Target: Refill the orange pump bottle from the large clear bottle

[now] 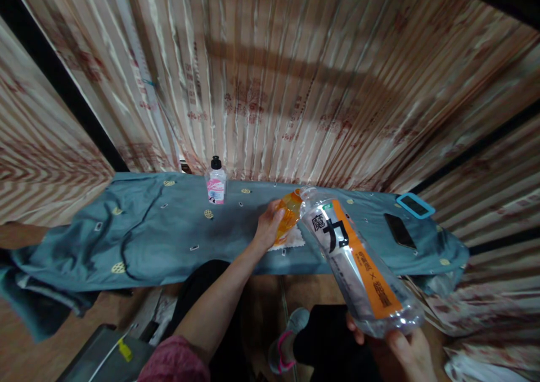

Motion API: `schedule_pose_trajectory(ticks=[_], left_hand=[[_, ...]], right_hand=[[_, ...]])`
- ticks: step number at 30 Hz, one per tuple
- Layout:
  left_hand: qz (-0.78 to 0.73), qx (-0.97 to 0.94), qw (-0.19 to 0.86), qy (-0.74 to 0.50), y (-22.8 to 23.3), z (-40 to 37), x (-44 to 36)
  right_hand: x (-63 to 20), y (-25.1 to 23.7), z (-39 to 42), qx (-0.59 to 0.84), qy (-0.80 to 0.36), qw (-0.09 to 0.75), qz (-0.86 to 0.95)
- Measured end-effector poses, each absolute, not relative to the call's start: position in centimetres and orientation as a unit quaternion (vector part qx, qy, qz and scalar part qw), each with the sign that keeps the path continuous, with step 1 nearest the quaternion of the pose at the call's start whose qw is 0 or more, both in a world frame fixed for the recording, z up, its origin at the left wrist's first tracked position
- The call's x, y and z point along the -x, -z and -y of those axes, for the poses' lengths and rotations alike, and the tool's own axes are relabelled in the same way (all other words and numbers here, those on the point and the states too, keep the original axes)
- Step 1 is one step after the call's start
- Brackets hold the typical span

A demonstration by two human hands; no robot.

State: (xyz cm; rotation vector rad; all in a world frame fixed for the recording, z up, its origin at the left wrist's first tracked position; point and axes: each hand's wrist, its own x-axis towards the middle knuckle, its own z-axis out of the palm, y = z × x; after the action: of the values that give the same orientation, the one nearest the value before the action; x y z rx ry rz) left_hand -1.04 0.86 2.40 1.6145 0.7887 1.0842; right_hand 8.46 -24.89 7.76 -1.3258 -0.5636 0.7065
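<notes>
My right hand grips the base of a large clear plastic bottle with an orange and white label, tilted so its open neck points down and away toward a small orange bottle. My left hand is wrapped around that orange bottle, which stands tilted on a white cloth on the blue-covered table. The neck of the big bottle meets the top of the orange one.
A small pump bottle with a pink label stands near the table's back edge. A dark phone and a blue-framed device lie at the right end. Striped curtains hang behind. My legs and a shoe show below.
</notes>
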Motion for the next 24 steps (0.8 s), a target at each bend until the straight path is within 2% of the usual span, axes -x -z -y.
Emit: schedule_pose_trajectory(ticks=[24], left_hand=[[-0.333,-0.668,0.495,-0.444,-2.76,-0.73,1.10]], right_hand=[[-8.74,-8.10,24.99,0.614,-0.303,0.684,0.250]])
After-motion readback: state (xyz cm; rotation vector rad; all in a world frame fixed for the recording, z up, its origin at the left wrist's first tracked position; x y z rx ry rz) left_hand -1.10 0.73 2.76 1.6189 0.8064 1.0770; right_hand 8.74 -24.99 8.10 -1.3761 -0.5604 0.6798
